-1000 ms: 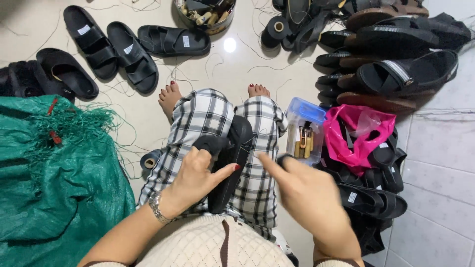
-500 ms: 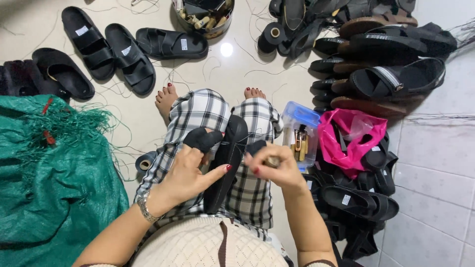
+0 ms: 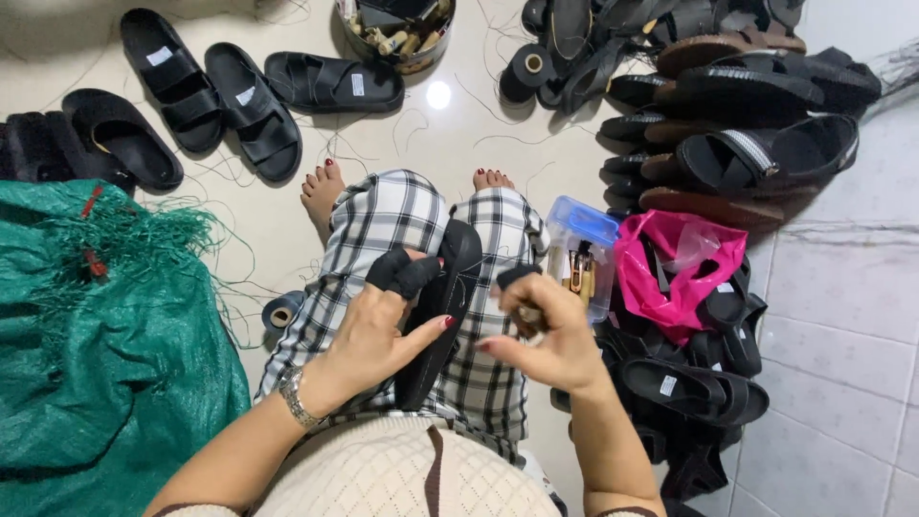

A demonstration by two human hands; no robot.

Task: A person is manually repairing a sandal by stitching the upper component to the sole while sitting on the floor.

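The left hand (image 3: pixel 378 330) is closed around a black sandal (image 3: pixel 436 306) that lies lengthwise on the person's lap, fingers wrapped in dark covers gripping its strap end, thumb stretched toward the sole's edge. The right hand (image 3: pixel 541 335) sits just beside the sandal's right edge, its fingers pinched narrow around a small dark tool (image 3: pixel 522 297); whether a thread runs from it is too fine to tell. Half a second ago both hands held much the same places, the right one having come in from farther right over the past second. The sandal has stayed on the checked trousers (image 3: pixel 383 230).

Right of the knees stands a clear plastic box (image 3: pixel 579 254) with a blue lid, and next to it a pink bag (image 3: pixel 675 273) resting on a heap of black sandals (image 3: pixel 699 383). To the left lies a green mesh sack (image 3: pixel 105 335), with a roll of tape (image 3: pixel 280 314) near its edge.

Farther off, beyond the bare feet, three black sandals (image 3: pixel 239 96) lie in a row on the pale floor (image 3: pixel 450 144), a round tin (image 3: pixel 397 29) of spools stands at the top, and a bigger pile of sandals (image 3: pixel 728 105) fills the upper right.
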